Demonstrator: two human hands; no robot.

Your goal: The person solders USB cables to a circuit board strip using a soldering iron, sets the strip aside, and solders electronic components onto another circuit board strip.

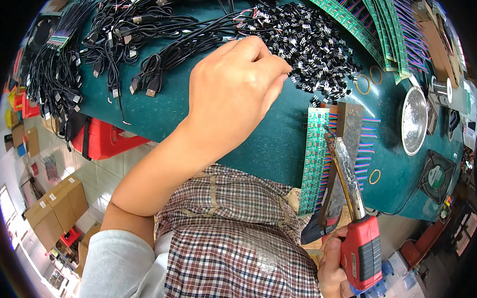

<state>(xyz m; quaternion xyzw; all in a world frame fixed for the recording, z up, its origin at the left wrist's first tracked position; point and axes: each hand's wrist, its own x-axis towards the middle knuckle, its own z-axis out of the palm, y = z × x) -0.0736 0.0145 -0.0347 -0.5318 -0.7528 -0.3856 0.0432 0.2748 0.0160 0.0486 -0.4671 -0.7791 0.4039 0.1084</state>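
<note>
My left hand (235,88) is over the table with its fingers closed in a pinch. Its fingertips point at the near edge of a heap of small black-and-white connectors (310,41); anything held between them is hidden. In my right hand (331,265) is a red-and-black soldering gun (362,253), its metal barrel tilted up and away from me. The tip of the gun is close to a green circuit board panel (313,162) at the table's near edge. Beside that panel lies a dark bar (350,121), with coloured wires (365,158) sticking out on its right.
Bundled black USB cables (142,35) cover the far left. More green board panels (353,21) with wires lie at the far right. To the right are a metal bowl (414,121), a solder spool (441,89), a fan (437,177) and rubber bands (374,177). A red stool (105,139) stands below.
</note>
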